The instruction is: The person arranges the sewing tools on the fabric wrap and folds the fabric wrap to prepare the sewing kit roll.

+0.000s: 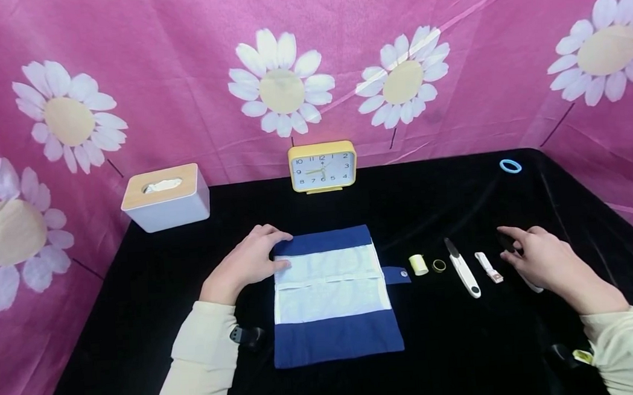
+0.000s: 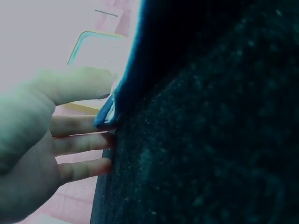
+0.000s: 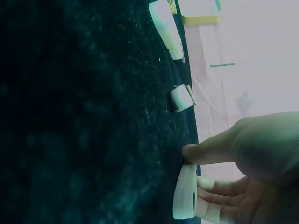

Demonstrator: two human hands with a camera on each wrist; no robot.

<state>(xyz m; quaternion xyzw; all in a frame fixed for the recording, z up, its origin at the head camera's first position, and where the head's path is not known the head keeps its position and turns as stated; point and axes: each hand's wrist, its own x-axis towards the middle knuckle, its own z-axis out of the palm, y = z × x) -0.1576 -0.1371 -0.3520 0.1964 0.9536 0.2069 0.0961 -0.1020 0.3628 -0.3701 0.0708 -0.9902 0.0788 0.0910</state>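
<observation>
A navy cloth case [image 1: 336, 341] with pale inner panels lies unfolded, its snap tab [image 1: 396, 275] pointing right. My left hand [image 1: 252, 259] rests at its upper left corner. In the left wrist view the thumb [image 2: 79, 86] lies at the cloth edge and the other fingers are fairly straight. Far to the right, my right hand [image 1: 549, 262] pinches a tool with a white handle [image 3: 185, 193] and a dark end, largely hidden by the fingers in the head view. Left of that hand lie a small white clipper [image 1: 488, 267] and a white tool with a black tip [image 1: 465, 273].
Between case and tools sit a pale yellow spool [image 1: 418, 265] and a small dark ring [image 1: 438, 265]. Along the back of the black-covered table are a tissue box [image 1: 173, 209], a yellow clock [image 1: 322, 167] and a blue ring [image 1: 510, 166]. Pink floral cloth hangs behind.
</observation>
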